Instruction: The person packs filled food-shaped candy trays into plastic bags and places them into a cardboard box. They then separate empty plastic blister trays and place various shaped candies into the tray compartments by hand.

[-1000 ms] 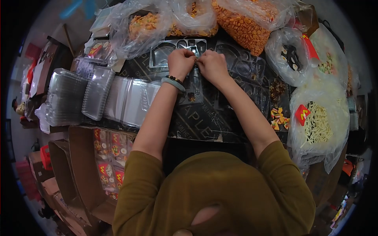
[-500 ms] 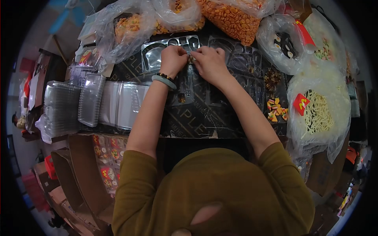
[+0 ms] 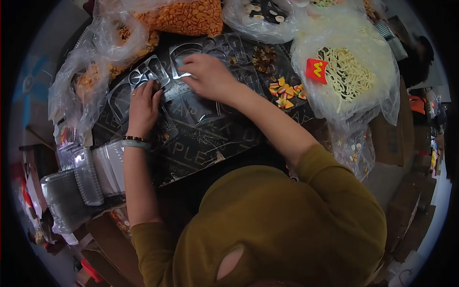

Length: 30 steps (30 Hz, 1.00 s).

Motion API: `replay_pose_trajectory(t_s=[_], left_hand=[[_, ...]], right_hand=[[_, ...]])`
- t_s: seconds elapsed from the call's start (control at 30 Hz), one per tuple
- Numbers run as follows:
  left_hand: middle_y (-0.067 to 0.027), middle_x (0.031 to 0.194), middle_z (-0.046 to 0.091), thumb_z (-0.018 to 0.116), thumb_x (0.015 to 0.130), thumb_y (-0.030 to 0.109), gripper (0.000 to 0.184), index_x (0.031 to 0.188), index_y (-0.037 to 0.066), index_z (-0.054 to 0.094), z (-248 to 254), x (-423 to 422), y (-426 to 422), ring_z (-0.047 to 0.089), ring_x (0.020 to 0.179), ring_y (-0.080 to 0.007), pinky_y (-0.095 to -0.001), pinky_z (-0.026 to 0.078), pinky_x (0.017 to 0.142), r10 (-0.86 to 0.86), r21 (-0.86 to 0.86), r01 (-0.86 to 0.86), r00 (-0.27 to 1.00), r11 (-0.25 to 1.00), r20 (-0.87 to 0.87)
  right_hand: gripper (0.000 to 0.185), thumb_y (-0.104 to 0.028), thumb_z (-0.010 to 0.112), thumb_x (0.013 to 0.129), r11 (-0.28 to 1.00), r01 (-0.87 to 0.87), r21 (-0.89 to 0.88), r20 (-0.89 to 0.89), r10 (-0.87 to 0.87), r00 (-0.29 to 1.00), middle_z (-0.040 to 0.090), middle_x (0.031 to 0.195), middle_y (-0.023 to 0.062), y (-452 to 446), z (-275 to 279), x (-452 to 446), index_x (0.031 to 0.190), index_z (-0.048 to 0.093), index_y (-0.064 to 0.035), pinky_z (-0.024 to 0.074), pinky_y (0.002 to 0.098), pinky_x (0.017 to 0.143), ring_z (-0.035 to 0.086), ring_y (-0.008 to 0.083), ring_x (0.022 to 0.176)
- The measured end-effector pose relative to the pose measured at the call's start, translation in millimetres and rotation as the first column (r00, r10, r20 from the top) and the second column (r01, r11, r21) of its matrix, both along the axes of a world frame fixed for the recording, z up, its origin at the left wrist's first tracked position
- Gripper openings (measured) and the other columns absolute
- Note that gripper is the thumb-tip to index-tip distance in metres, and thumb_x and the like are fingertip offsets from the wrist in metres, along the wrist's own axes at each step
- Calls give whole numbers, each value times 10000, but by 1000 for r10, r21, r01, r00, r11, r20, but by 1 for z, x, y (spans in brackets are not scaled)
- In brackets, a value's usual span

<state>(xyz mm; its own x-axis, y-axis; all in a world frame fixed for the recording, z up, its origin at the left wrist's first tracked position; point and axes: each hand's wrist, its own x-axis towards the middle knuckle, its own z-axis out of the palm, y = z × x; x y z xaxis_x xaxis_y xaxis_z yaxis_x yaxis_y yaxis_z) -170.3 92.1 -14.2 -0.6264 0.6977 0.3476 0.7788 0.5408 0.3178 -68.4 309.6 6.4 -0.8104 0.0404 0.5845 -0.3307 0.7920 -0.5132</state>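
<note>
My left hand, with a beaded bracelet and a pale bangle at its wrist, rests on the clear moulded plastic tray at the left of the dark table. Its fingers are bent near the tray's compartments; whether they hold anything is hidden. To the right, my right hand hovers over another clear moulded tray, fingers partly curled and blurred at the tips. Small brown bits lie in the lower part of the left tray. A shiny brown-gold pile and colourful candy pieces lie farther right.
Bags of orange pieces line the far edge. A bag of pale sticks with a red packet stands right, beside a bag of black-and-white pieces. Stacked clear containers are at left, cardboard boxes below.
The view has swung to the right. My hands, close together before, are now apart: my left hand stays by the left tray and my right hand has moved right, over the neighbouring tray.
</note>
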Motion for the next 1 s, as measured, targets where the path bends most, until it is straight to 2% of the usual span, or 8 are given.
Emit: replay_pose_trajectory(t_s=[0.23, 0.43, 0.63, 0.67, 0.73, 0.77, 0.9, 1.0], left_hand=[[-166, 1137, 583, 635, 875, 228, 329, 1145, 41, 616, 15, 16, 18, 534, 1060, -356, -426, 443, 891, 86, -1, -89, 960, 996, -265], [-137, 949, 621, 659, 775, 35, 154, 928, 26, 659, 30, 104, 135, 580, 906, -334, -404, 477, 794, -413, 377, 343, 902, 861, 123], [-134, 840, 609, 675, 715, 100, 83, 770, 41, 654, 5, 140, 228, 598, 865, -318, -413, 499, 733, -509, 83, 502, 849, 861, 140], [-136, 840, 610, 682, 715, 112, 91, 769, 46, 653, 4, 143, 233, 599, 861, -319, -417, 498, 728, -496, 51, 494, 857, 868, 138], [-138, 840, 611, 688, 722, 129, 110, 784, 49, 646, 5, 146, 238, 600, 856, -321, -422, 498, 722, -471, 28, 471, 873, 882, 128], [-140, 839, 610, 689, 728, 134, 122, 799, 47, 640, 5, 147, 238, 599, 855, -323, -423, 498, 722, -461, 35, 460, 879, 887, 121], [-153, 834, 596, 676, 762, 125, 173, 862, 12, 590, 12, 150, 233, 592, 844, -352, -432, 495, 714, -484, 231, 433, 833, 871, 266], [-155, 822, 581, 671, 767, 105, 165, 865, 3, 586, 6, 158, 234, 588, 835, -365, -434, 493, 710, -495, 214, 448, 811, 868, 310]], right_hand=[[230, -85, 654, 836, 956, 283, 79, 365, -292, 884, 637, 1030, 119, 126, 11, 145, 1058, 654, -28, 513, 343, 804, 637, 281, 929], [195, -66, 643, 832, 943, 225, 246, 430, -314, 846, 624, 932, 127, 145, 2, 161, 1018, 650, -9, 499, 349, 741, 624, 299, 844], [117, -94, 612, 876, 915, 329, 234, 346, -395, 851, 648, 897, 110, 168, -13, 157, 953, 644, -12, 501, 318, 697, 640, 274, 798], [121, -106, 605, 890, 902, 419, -100, 396, -350, 849, 655, 915, 111, 169, -14, 162, 953, 644, -11, 507, 304, 698, 647, 251, 792], [138, -130, 590, 917, 545, 489, -681, 440, -230, 868, 671, 950, 114, 161, -1, 172, 954, 645, -9, 519, 276, 700, 661, 206, 780], [180, -130, 524, 956, 455, 408, -791, 369, -177, 912, 660, 988, 130, 166, -3, 181, 1020, 624, 5, 536, 257, 709, 670, 175, 813], [267, -83, 512, 940, -79, 212, -974, 216, -45, 975, 644, 924, 113, 162, 9, 202, 1191, 541, 6, 527, 250, 711, 652, 160, 796], [245, -72, 543, 914, -8, 217, -976, 217, 38, 975, 638, 923, 84, 166, -5, 211, 1142, 584, 6, 512, 261, 683, 635, 152, 790]])
